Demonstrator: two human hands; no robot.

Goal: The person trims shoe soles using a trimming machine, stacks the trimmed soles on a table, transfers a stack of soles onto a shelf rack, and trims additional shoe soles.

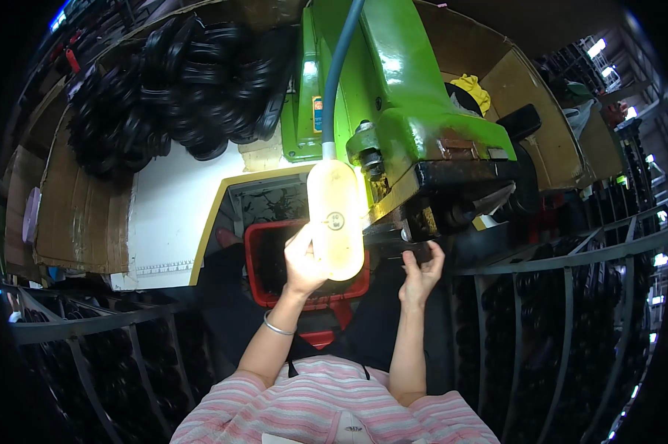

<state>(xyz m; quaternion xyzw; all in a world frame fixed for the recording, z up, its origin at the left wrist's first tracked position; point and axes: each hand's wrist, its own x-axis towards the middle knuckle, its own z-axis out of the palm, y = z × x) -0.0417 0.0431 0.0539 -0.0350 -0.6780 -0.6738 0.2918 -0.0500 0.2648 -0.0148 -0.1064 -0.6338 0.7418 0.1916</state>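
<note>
A green machine (430, 89) stands in front of me, its dark working head over my right side. Below that head, my right hand (423, 274) is closed on the end of a black piece (417, 253). My left hand (304, 263), with a metal bangle at the wrist, is raised beside a glowing yellow-white lamp (335, 222). The lamp hangs on a blue-grey flexible arm and hides part of my left fingers, so what they hold does not show. Under the lamp sits a red bin (256, 259) with dark scraps inside.
Many black shoe-sole-like pieces (193, 81) are heaped at the upper left by a white table (167, 222) with a yellow edge. Cardboard boxes (89, 222) stand left and right. Metal rails (556, 259) run along both sides. A yellow cloth (471, 92) lies behind the machine.
</note>
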